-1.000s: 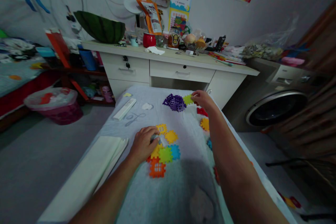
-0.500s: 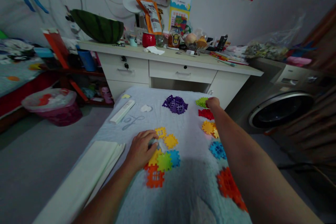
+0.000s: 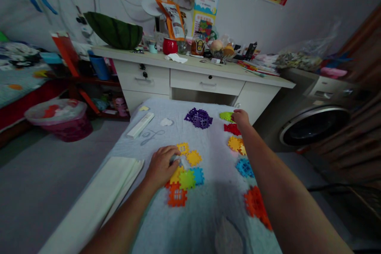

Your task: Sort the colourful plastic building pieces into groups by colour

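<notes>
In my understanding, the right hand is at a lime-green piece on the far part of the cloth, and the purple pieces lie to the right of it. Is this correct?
Not quite: the head view shows the purple pieces to the left of the lime-green piece. The right hand is indeed at that piece.

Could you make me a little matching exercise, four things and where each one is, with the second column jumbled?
1. Left hand
2. Right hand
3. Dark purple toothed plastic pieces
4. Cut watermelon with striped green rind

A. On the left end of the white wooden-looking desk
B. At the far lime-green toothed plastic piece
C. Gathered together on the pale blue cloth
D. At the multicoloured group of toothed plastic pieces

Pairs: 1-D, 2-B, 3-C, 4-A
</notes>
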Motion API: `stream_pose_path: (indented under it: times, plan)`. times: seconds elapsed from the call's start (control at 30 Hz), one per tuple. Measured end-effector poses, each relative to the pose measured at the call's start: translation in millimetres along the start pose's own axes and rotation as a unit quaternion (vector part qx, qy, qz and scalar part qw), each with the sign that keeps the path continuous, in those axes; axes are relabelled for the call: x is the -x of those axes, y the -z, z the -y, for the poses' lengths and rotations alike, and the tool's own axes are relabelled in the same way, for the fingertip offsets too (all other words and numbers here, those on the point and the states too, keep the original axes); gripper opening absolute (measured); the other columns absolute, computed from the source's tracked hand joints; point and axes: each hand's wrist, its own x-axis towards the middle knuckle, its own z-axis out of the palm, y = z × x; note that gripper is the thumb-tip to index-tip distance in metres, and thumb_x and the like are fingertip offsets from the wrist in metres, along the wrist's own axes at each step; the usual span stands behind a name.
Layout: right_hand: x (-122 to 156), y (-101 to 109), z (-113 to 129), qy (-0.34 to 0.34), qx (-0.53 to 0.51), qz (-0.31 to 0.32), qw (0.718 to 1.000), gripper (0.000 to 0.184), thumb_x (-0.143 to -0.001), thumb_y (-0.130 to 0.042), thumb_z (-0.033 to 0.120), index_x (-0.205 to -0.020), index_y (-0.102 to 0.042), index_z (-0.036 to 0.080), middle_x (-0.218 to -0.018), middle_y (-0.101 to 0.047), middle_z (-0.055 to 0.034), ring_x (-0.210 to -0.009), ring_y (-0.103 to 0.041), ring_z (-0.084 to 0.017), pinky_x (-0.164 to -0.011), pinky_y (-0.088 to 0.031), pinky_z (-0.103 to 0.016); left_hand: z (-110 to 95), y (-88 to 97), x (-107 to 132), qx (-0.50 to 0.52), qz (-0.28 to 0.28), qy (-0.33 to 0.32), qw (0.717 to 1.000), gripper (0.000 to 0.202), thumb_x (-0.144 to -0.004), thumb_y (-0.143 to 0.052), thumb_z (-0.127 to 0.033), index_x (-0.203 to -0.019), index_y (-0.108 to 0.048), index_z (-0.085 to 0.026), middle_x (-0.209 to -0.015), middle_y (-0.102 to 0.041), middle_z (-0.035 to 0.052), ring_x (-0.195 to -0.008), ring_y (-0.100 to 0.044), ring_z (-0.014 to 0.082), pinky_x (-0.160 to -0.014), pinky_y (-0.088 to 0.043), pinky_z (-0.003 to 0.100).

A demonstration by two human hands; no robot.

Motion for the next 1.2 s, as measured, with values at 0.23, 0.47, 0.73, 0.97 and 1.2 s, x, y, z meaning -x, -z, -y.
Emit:
stream_pose_path:
  times: [0.23, 0.47, 0.73, 0.97, 1.2]
  plan:
    - [83.5, -3.1, 37.9, 0.072, -0.002, 0.230, 0.971, 0.014, -0.076, -0.060, 0.017, -0.089, -0.062, 0.017, -0.077, -0.063, 0.0006, -0.066, -0.060, -0.011, -0.059, -0.048, -0.023, 0.4, -1.4, -1.0, 0.010, -0.013, -0.006, 1.000, 0.020, -0.081, -0.054, -0.026, -0.098, -0.064, -0.023, -0.113, -0.068, 0.0044, -0.109, -0.058, 0.0241, -0.098, -0.042, 0.043]
    - [195.9, -10.2, 48.1, 0.304, 0.243, 0.369, 0.844, 0.024, -0.079, -0.066, 0.017, -0.103, -0.067, 0.016, -0.100, -0.067, -0.0068, -0.091, -0.061, -0.017, -0.084, -0.045, -0.030, 1.6, -2.3, -1.7, 0.001, -0.027, -0.006, 1.000, 0.025, -0.082, -0.054, -0.027, -0.105, -0.064, -0.022, -0.117, -0.067, 0.0067, -0.112, -0.058, 0.0248, -0.100, -0.043, 0.043]
    - [229.1, -18.1, 19.4, 0.324, 0.361, 0.333, 0.808, 0.023, -0.083, -0.065, 0.030, -0.100, -0.067, 0.014, -0.106, -0.064, -0.0119, -0.101, -0.057, -0.021, -0.090, -0.041, -0.030, -0.6, -1.9, -0.6, -0.026, -0.019, -0.004, 0.999, 0.025, -0.080, -0.056, -0.026, -0.102, -0.066, -0.022, -0.118, -0.067, 0.0063, -0.113, -0.058, 0.0263, -0.101, -0.043, 0.044]
    - [232.7, -16.5, 15.9, 0.330, 0.356, 0.288, 0.825, 0.022, -0.094, -0.049, 0.031, -0.095, -0.066, 0.016, -0.096, -0.067, -0.0099, -0.092, -0.060, -0.020, -0.084, -0.041, -0.029, 1.0, -2.4, -0.8, -0.030, -0.016, -0.012, 0.999, 0.022, -0.082, -0.055, -0.027, -0.101, -0.066, -0.022, -0.118, -0.067, 0.0054, -0.113, -0.058, 0.0250, -0.101, -0.042, 0.043]
    - [209.5, 2.0, 14.5, 0.287, 0.290, 0.200, 0.891, 0.023, -0.095, -0.043, 0.022, -0.091, -0.065, 0.015, -0.095, -0.065, -0.0100, -0.091, -0.058, -0.018, -0.081, -0.040, -0.026, 1.4, -2.8, -1.5, -0.029, -0.013, -0.008, 0.999, 0.023, -0.081, -0.055, -0.027, -0.100, -0.066, -0.023, -0.118, -0.068, 0.0050, -0.112, -0.058, 0.0247, -0.099, -0.042, 0.043]
